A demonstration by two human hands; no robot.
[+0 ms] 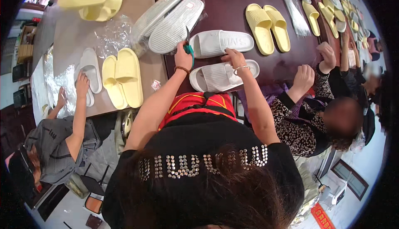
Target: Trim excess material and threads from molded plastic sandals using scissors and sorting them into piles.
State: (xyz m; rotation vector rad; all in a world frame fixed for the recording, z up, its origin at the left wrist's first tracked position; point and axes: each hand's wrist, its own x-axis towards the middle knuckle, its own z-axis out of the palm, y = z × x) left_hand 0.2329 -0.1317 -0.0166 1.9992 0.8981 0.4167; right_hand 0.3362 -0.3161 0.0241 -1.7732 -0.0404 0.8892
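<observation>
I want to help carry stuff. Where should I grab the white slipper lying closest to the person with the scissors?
Grab the near white slipper by its wide strap at the left end. The strap arches over the sole, leaving a gap for fingers. Come from the near table edge, since the right hand rests on its far side and the left hand holds scissors nearby.

Even, bright indoor light falls from above, with soft shadows. Glare glints off clear plastic wrap (112,33). Fisheye bending and dark corners frame the rim.

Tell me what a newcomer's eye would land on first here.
First, the pair of white slides at the middle of the dark table, with the left hand gripping teal-handled scissors over them and the right hand resting on the nearer one. Then the yellow slides just right of them, and more rows at the far right.
</observation>
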